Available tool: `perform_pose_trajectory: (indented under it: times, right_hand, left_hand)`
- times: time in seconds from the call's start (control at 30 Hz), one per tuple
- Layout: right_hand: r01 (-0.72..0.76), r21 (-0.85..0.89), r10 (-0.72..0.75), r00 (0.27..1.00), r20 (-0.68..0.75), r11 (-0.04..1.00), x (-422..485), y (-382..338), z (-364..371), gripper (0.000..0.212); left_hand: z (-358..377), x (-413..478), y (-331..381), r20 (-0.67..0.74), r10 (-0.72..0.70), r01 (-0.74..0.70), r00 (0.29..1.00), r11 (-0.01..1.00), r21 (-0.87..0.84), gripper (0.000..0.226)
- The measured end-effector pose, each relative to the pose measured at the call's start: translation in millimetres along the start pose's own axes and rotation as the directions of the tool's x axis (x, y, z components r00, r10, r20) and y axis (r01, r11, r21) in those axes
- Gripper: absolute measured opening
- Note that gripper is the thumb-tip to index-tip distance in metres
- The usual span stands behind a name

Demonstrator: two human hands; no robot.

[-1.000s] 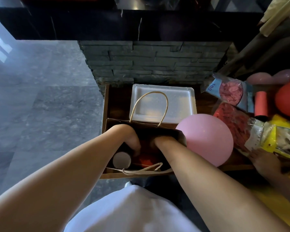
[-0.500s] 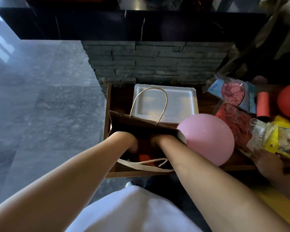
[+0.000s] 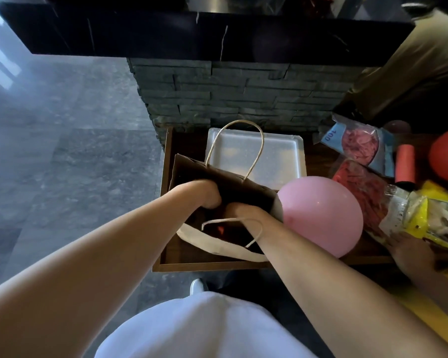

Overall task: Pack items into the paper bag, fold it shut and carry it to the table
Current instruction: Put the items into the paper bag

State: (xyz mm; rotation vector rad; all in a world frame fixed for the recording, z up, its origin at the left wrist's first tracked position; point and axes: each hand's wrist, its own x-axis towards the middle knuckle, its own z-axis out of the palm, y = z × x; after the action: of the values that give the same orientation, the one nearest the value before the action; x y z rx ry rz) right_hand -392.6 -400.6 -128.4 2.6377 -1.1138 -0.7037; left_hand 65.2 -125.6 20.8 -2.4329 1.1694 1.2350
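A brown paper bag (image 3: 219, 177) with twine handles stands open on a low wooden table (image 3: 207, 266). Both my forearms reach into its mouth. My left hand (image 3: 208, 196) is curled just inside the far wall. My right hand (image 3: 239, 210) is beside it, with its fingers hidden in the dark interior. Whether either hand holds anything is hidden. Something red (image 3: 220, 229) shows at the bottom of the bag. The near handle (image 3: 233, 220) lies across my right wrist, and the near rim (image 3: 217, 245) sags outward.
A pink balloon (image 3: 321, 215) touches the bag's right side. A white tray (image 3: 277, 156) lies behind the bag. Packets of red balloons (image 3: 360, 143), an orange roll (image 3: 405, 164) and a yellow packet (image 3: 437, 213) lie at right, with another person's hand (image 3: 409, 251) on them. A stone counter (image 3: 230, 94) rises behind.
A white-capped item seen under my left hand a second ago has dropped out of sight. Both hands have gone deeper, and the bag's near rim has slumped towards me.
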Motion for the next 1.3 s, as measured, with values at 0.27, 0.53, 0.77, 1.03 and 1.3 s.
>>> perform_pose_trajectory:
  times: [0.27,0.53,0.77,1.03,1.3]
  right_hand:
    - [-0.046,-0.197,0.046,0.999,-0.007,0.979,-4.8,-2.1,-14.2,0.033]
    - [-0.029,-0.165,0.033,0.999,0.02,0.986,-4.4,3.4,-6.6,0.033]
    - [0.037,-0.106,-0.034,0.999,0.03,0.994,0.3,-0.4,-1.9,0.035]
    - [-0.034,-0.232,0.064,0.99,0.124,0.972,-1.2,2.2,-5.9,0.042]
    - [-0.02,-0.309,0.059,0.992,0.116,0.951,-3.4,3.6,-6.7,0.045]
  left_hand:
    - [19.0,2.0,-10.4,0.247,-0.102,0.214,0.964,0.85,-0.482,0.038]
    - [45.4,10.3,-17.4,0.162,-0.221,0.273,0.962,0.816,-0.509,0.048]
    - [48.9,23.1,-27.5,0.176,-0.198,0.264,0.964,0.767,-0.584,0.043]
    - [34.4,20.6,-34.1,0.197,-0.21,0.288,0.958,0.697,-0.657,0.033]
    - [38.6,24.6,-35.8,0.206,-0.216,0.295,0.954,0.789,-0.539,0.049]
